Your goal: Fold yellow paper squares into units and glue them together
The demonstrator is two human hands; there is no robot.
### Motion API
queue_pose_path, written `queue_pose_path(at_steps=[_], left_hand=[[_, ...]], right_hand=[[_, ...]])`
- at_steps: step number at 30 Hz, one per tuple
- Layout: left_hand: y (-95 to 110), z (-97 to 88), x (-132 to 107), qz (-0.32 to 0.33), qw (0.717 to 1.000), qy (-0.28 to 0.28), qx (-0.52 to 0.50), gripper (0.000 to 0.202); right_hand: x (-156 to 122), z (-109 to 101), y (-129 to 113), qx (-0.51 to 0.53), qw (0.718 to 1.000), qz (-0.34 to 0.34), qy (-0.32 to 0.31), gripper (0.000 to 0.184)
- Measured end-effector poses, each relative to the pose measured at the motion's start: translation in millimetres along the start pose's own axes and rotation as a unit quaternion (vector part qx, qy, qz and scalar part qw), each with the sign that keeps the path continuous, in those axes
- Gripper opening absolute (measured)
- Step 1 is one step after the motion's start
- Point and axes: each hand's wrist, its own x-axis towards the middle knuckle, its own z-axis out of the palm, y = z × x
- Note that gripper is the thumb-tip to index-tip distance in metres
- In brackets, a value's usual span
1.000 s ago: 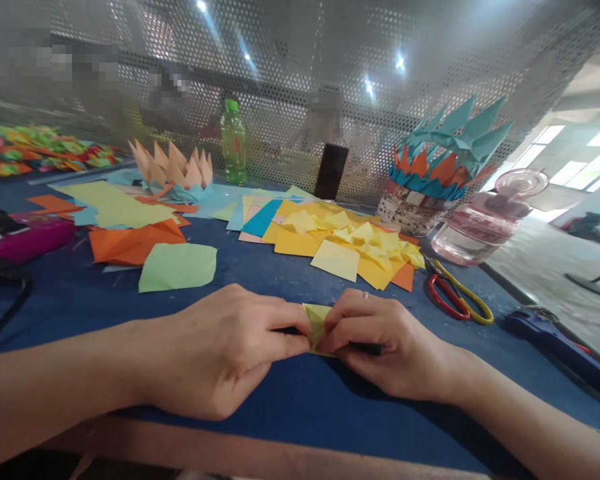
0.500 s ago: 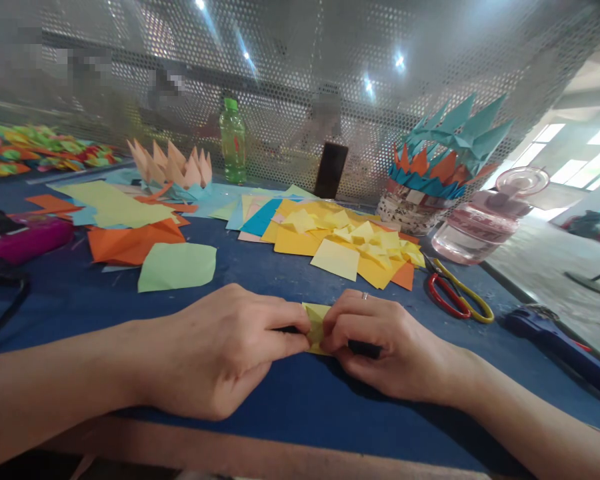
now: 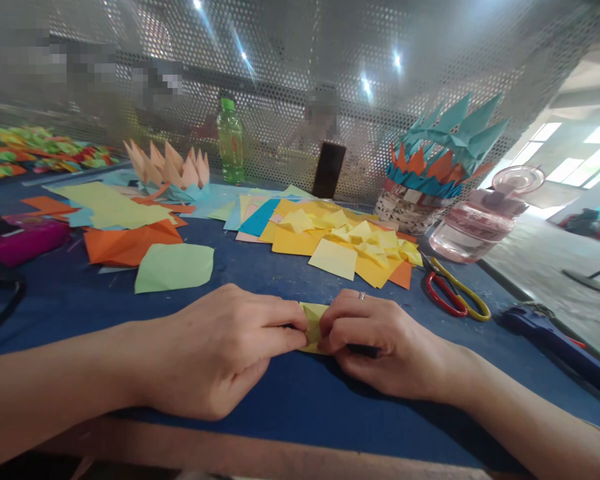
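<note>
A small folded yellow paper lies on the blue table close to its front edge. My left hand pinches its left side with fingers pressed together. My right hand, with a ring on one finger, pinches its right side. The fingertips of both hands almost meet over the paper, hiding most of it. Something dark shows under the right fingers; I cannot make out what it is.
A pile of yellow and orange paper squares lies behind the hands. Red-and-yellow scissors and a glass jar are at the right. Green and orange sheets lie left. A green bottle and phone stand by the mesh screen.
Both hands stay pinched on the yellow paper; the fingertips have closed slightly nearer together. The view has shifted a little.
</note>
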Motion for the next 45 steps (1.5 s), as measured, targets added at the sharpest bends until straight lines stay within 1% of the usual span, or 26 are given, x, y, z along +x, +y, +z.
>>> queue_pose_path(at_steps=[9, 15, 18, 23, 28, 32, 35, 40, 42, 45], left_hand=[[1.4, -1.6, 1.0, -0.006, 1.000, -0.027, -0.005, 0.042], [2.7, -1.2, 1.8, -0.004, 1.000, -0.012, 0.016, 0.040], [3.6, -1.7, 1.8, -0.002, 1.000, -0.014, 0.022, 0.039], [4.6, -0.9, 2.2, 0.000, 1.000, -0.019, 0.023, 0.036], [5.0, 1.5, 0.8, -0.004, 0.999, -0.034, 0.027, 0.034], [3.8, 4.5, -2.0, -0.008, 0.998, -0.048, 0.033, 0.032], [2.8, 5.8, -2.0, -0.009, 0.998, -0.053, 0.035, 0.033], [3.6, 4.9, -1.1, -0.006, 0.998, -0.046, 0.035, 0.031], [4.5, 4.2, -1.8, -0.010, 0.998, -0.050, 0.031, 0.030], [5.3, 3.4, -2.6, -0.015, 0.998, -0.060, 0.026, 0.033]], right_hand=[[0.3, 0.5, 0.1, 0.011, 1.000, -0.003, 0.006, 0.023], [-0.6, 0.4, 0.4, 0.012, 1.000, -0.003, 0.004, 0.022], [-0.2, -0.2, -0.5, 0.007, 1.000, 0.000, 0.003, 0.022], [0.8, -0.9, -3.6, -0.017, 1.000, -0.006, -0.006, 0.023], [-0.3, -1.4, -4.8, -0.044, 0.999, -0.017, -0.017, 0.029], [-1.2, -0.9, -4.7, -0.094, 0.994, -0.045, -0.011, 0.026], [-1.5, 0.3, -4.4, -0.122, 0.991, -0.063, -0.001, 0.025], [-2.4, 2.7, -2.4, -0.116, 0.991, -0.064, 0.010, 0.023], [-2.7, 3.1, -1.7, -0.115, 0.991, -0.062, 0.015, 0.023], [-3.1, 2.8, -1.5, -0.120, 0.991, -0.064, 0.020, 0.024]])
